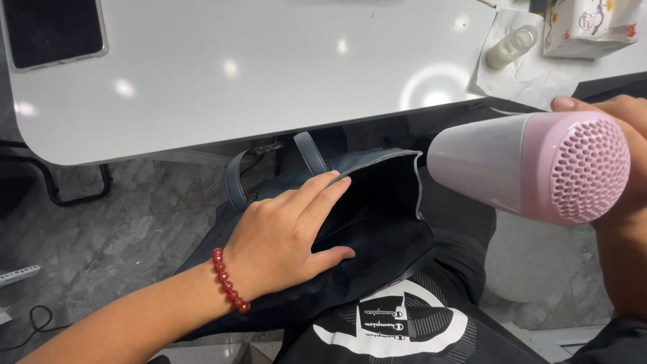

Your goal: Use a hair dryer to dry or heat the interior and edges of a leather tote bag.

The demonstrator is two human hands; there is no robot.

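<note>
A dark bag [377, 222] lies on the person's lap, its mouth turned up and open toward the table edge, and the left hand [286, 239] rests on its near wall: the four fingers [323, 192] lie flat and together along the outside of the fabric up to the rim, while the thumb [330, 255] reaches into the dark opening, so the wall is pinched loosely between them and held spread. The left wrist, wearing a red bead bracelet [228, 280], comes in from the lower left with the forearm stretched across the lap. To the right, the right hand [623, 195] is closed around a pink and white hair dryer [532, 165]; its pale nozzle points left at the bag's opening, just beside the grey rim, and its perforated pink back faces the camera, hiding most of the gripping fingers. The bag's grey straps [269, 172] curl up behind the left hand. Beyond them stands a white table [269, 81], bearing a dark tablet [54, 30] at its far left, and at far right a small clear bottle [512, 46] on crumpled paper [532, 77] beside a printed tissue pack [590, 27].
</note>
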